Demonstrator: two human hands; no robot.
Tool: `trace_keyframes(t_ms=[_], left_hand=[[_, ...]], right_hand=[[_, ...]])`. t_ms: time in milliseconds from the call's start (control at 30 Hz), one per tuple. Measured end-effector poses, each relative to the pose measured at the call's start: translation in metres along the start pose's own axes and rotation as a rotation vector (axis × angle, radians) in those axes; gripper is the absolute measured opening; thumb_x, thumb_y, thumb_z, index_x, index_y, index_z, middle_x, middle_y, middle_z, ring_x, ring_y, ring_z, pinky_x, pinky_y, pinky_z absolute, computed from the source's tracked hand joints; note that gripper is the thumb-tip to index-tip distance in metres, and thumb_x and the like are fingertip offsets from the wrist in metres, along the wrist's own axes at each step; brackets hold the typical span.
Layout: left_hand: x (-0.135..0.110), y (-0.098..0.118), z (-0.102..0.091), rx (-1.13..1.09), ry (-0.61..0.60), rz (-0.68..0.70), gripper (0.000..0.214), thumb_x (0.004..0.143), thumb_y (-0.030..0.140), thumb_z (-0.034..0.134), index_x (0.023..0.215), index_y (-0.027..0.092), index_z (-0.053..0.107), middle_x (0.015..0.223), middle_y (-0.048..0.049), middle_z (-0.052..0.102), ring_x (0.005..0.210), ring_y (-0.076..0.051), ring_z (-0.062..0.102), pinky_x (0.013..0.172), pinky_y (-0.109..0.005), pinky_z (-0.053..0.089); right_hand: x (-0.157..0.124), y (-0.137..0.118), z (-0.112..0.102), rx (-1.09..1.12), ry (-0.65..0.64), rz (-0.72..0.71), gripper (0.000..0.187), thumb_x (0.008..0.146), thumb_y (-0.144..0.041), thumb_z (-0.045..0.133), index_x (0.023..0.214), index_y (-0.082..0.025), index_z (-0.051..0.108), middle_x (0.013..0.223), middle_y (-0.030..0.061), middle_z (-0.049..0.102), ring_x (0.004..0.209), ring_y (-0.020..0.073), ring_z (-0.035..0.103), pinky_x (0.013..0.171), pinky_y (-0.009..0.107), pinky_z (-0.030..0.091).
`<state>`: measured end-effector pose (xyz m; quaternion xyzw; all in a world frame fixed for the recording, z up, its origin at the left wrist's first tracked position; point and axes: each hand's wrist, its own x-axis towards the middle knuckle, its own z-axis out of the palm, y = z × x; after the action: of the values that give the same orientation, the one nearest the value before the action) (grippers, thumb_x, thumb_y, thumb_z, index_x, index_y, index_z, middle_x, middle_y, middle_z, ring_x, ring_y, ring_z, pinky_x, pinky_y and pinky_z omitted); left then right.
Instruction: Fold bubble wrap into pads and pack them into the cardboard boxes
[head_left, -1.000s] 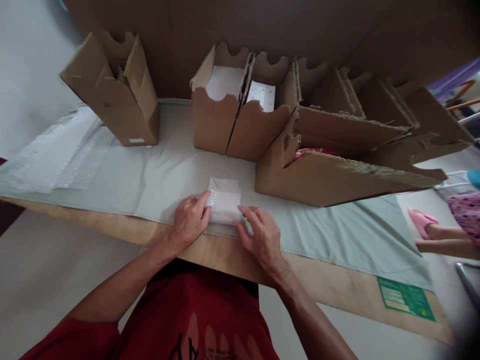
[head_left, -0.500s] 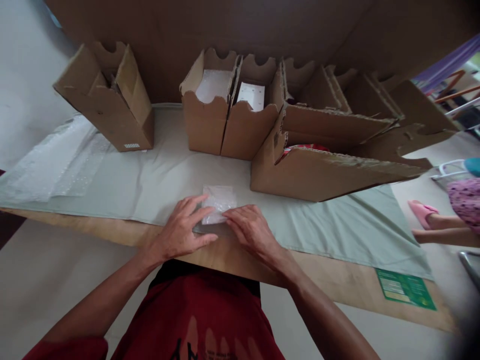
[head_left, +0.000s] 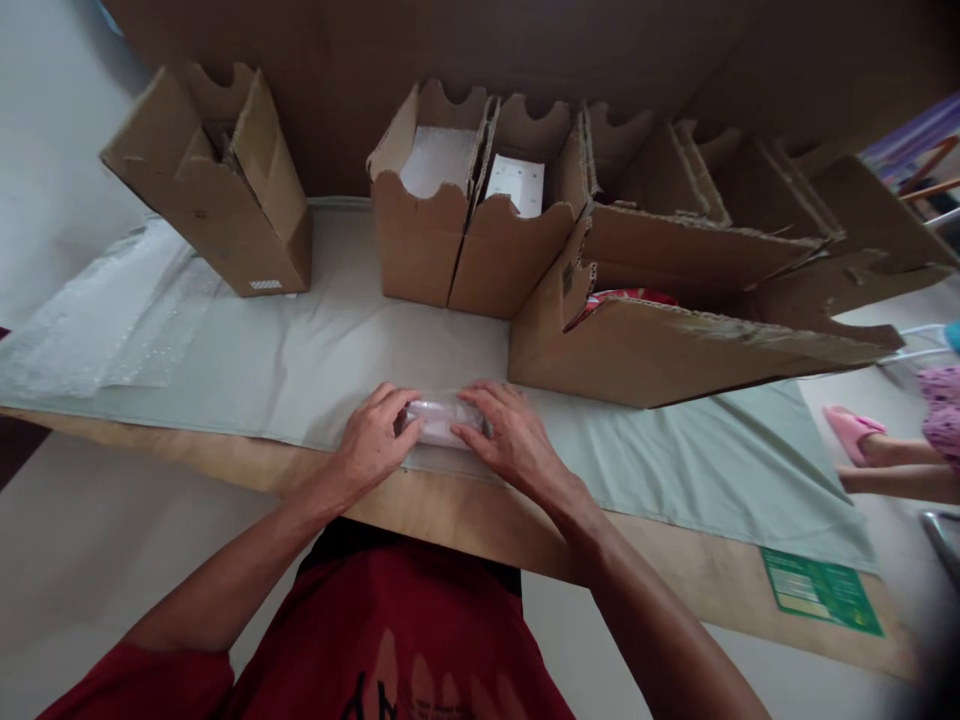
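A small bundle wrapped in clear bubble wrap [head_left: 439,422] lies on the pale green cloth [head_left: 300,360] near the table's front edge. My left hand [head_left: 375,440] curls its fingers over the bundle's left end. My right hand [head_left: 510,440] grips its right end, fingers bent over the top. The bundle looks rolled into a narrow strip between both hands, and whatever is inside is hidden.
Open cardboard boxes stand along the back: one at far left [head_left: 217,190], two in the middle holding white sheets [head_left: 465,210], a long low one [head_left: 675,340] at right. Bubble-wrap sheets [head_left: 112,310] lie at left. A green label [head_left: 821,592] sits on the wooden edge. Another person's foot in a pink slipper [head_left: 851,440] shows at right.
The flat bubble-wrap piece has been folded and rolled toward me into a narrow bundle. Both hands moved from pressing it flat to clasping its two ends.
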<state>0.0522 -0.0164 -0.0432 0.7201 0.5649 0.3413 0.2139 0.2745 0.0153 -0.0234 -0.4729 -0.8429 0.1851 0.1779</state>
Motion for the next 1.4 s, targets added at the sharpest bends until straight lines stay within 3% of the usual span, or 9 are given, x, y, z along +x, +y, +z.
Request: trace_keyframes(t_ms=[167, 333, 467, 600, 767, 900, 1067, 1267, 1400], left_hand=[[0.0, -0.005, 0.008, 0.136, 0.046, 0.023, 0.037, 0.087, 0.017, 0.062, 0.124, 0.02, 0.064, 0.109, -0.0064, 0.066, 0.086, -0.018, 0.067, 0.084, -0.033, 0.059], [-0.008, -0.003, 0.006, 0.009, 0.087, -0.049, 0.037, 0.089, 0.025, 0.063, 0.125, 0.02, 0.063, 0.113, -0.0096, 0.067, 0.093, -0.021, 0.07, 0.082, -0.035, 0.06], [-0.021, 0.005, 0.009, -0.337, 0.126, -0.254, 0.052, 0.087, 0.038, 0.07, 0.134, 0.018, 0.057, 0.124, -0.0152, 0.069, 0.105, -0.026, 0.071, 0.082, -0.037, 0.061], [-0.025, 0.031, 0.02, -0.732, -0.088, -0.279, 0.046, 0.088, 0.046, 0.067, 0.124, 0.018, 0.065, 0.111, -0.012, 0.076, 0.097, -0.026, 0.074, 0.082, -0.036, 0.061], [-0.01, 0.069, 0.018, -0.488, -0.132, -0.296, 0.029, 0.091, 0.042, 0.06, 0.098, 0.018, 0.074, 0.081, -0.0021, 0.074, 0.072, -0.018, 0.068, 0.066, -0.026, 0.055], [-0.001, 0.087, 0.02, -0.406, -0.295, -0.102, 0.025, 0.094, 0.034, 0.054, 0.097, 0.019, 0.074, 0.081, -0.001, 0.074, 0.07, -0.016, 0.066, 0.063, -0.024, 0.052], [0.013, 0.108, 0.025, -0.321, -0.317, 0.198, 0.022, 0.098, 0.028, 0.053, 0.103, 0.019, 0.072, 0.084, -0.0016, 0.075, 0.072, -0.016, 0.068, 0.067, -0.025, 0.053], [0.082, 0.141, 0.006, -0.038, 0.165, 0.704, 0.05, 0.096, 0.038, 0.065, 0.14, 0.015, 0.054, 0.14, -0.0178, 0.063, 0.139, -0.033, 0.052, 0.114, -0.052, 0.045], [0.126, 0.155, 0.02, 0.161, 0.244, 0.79, 0.036, 0.096, 0.018, 0.062, 0.131, 0.01, 0.06, 0.128, -0.018, 0.07, 0.134, -0.035, 0.057, 0.114, -0.056, 0.045]], right_hand=[[0.023, 0.0, 0.0, -0.121, -0.174, -0.018, 0.045, 0.086, -0.027, 0.078, 0.128, -0.016, 0.068, 0.122, 0.0159, 0.072, 0.11, 0.0341, 0.065, 0.096, 0.047, 0.049], [0.024, -0.001, -0.003, 0.061, -0.265, 0.038, 0.006, 0.083, -0.02, 0.077, 0.087, -0.02, 0.072, 0.084, 0.0046, 0.073, 0.083, 0.0222, 0.064, 0.076, 0.032, 0.044], [-0.004, -0.009, -0.014, 0.465, -0.065, 0.195, 0.011, 0.086, -0.026, 0.073, 0.081, -0.02, 0.065, 0.075, -0.0007, 0.064, 0.072, 0.0159, 0.057, 0.065, 0.026, 0.039], [-0.037, -0.025, -0.017, 0.734, 0.189, 0.267, 0.017, 0.092, -0.037, 0.062, 0.087, -0.021, 0.064, 0.084, 0.0008, 0.066, 0.079, 0.0177, 0.059, 0.071, 0.027, 0.045], [-0.07, -0.02, -0.042, 0.6, 0.25, 0.259, 0.026, 0.087, -0.037, 0.07, 0.109, -0.023, 0.068, 0.099, 0.0044, 0.07, 0.092, 0.022, 0.062, 0.085, 0.034, 0.049], [-0.083, -0.004, -0.078, 0.536, 0.249, 0.197, 0.048, 0.086, -0.04, 0.074, 0.13, -0.023, 0.062, 0.112, 0.0067, 0.071, 0.093, 0.0211, 0.065, 0.082, 0.033, 0.05], [-0.086, -0.004, -0.115, 0.24, 0.19, 0.067, 0.01, 0.093, -0.023, 0.062, 0.084, -0.022, 0.067, 0.074, -0.0002, 0.069, 0.069, 0.0165, 0.06, 0.067, 0.029, 0.045], [-0.086, 0.017, -0.219, -0.121, 0.713, 0.178, 0.014, 0.09, -0.035, 0.068, 0.084, -0.023, 0.066, 0.072, -0.0021, 0.067, 0.064, 0.0146, 0.06, 0.063, 0.027, 0.044], [-0.063, 0.043, -0.275, -0.39, 0.821, 0.321, 0.017, 0.086, -0.037, 0.07, 0.08, -0.021, 0.066, 0.068, -0.0009, 0.064, 0.061, 0.0144, 0.055, 0.062, 0.028, 0.041]])
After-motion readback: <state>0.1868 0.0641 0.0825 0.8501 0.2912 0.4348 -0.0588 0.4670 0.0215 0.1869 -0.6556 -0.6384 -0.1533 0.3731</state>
